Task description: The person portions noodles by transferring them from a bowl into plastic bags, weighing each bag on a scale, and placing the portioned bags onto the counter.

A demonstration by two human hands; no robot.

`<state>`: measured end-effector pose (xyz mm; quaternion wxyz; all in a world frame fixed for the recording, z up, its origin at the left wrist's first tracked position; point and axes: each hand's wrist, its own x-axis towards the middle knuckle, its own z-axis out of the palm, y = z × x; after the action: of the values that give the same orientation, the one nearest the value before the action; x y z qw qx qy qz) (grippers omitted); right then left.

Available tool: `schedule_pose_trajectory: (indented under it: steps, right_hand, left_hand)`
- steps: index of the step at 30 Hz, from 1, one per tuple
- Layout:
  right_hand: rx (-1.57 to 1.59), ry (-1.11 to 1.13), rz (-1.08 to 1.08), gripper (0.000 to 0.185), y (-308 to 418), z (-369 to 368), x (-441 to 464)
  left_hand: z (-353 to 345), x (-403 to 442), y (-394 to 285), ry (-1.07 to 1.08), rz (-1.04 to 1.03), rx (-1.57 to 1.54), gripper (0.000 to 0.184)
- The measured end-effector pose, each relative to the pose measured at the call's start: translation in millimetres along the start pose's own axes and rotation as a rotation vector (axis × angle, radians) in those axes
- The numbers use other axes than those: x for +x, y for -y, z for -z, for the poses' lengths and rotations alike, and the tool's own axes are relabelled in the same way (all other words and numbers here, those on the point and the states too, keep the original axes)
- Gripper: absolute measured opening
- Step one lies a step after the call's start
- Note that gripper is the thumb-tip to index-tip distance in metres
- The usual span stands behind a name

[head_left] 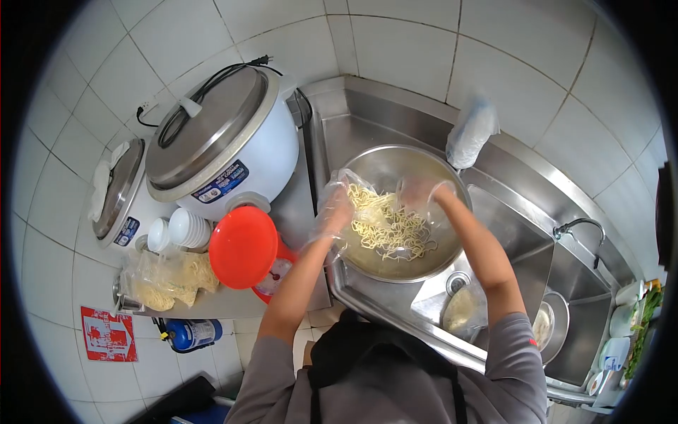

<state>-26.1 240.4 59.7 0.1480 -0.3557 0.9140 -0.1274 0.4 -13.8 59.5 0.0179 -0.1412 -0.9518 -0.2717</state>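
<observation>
Yellow noodles lie loosely heaped in a large round steel bowl, which sits at the sink. Both of my hands are in loose clear plastic gloves. At the bowl's left side, my left hand has its fingers bent around the edge of the noodles. My right hand reaches in from the right, its fingers curled at the noodles' upper right side. The glove plastic and some blur partly hide the fingertips of both hands.
Left of the bowl stand a big rice cooker, a red plastic basin, stacked white bowls and bagged noodles. A filled plastic bag lies in the sink at right. Beyond it are a faucet and a metal strainer.
</observation>
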Motion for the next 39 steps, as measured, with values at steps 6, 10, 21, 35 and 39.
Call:
schedule_pose_trajectory:
  steps: [6,10,21,35,39]
  right_hand:
    - [0.330,-0.376,-0.314,0.026,92.6,98.7,0.9]
    - [0.418,-0.533,-0.132,0.028,114.9,109.0,13.8]
    - [-0.148,-0.293,-0.272,0.042,13.7,-114.9,38.0]
    - [0.145,-0.195,-0.370,0.019,61.2,69.1,-77.0]
    - [0.406,-0.395,-0.383,0.017,115.2,154.5,-97.0]
  left_hand:
    - [33.9,-6.7,-29.4,0.121,0.095,-0.310,0.059]
    - [25.7,10.2,-12.8,0.250,0.156,-0.495,0.058]
    - [33.3,0.4,-18.3,0.025,0.126,-0.797,0.059]
    - [44.6,-12.1,-43.0,0.199,0.060,-0.967,0.060]
    - [-4.6,9.9,-5.7,0.208,-0.132,-0.688,0.062]
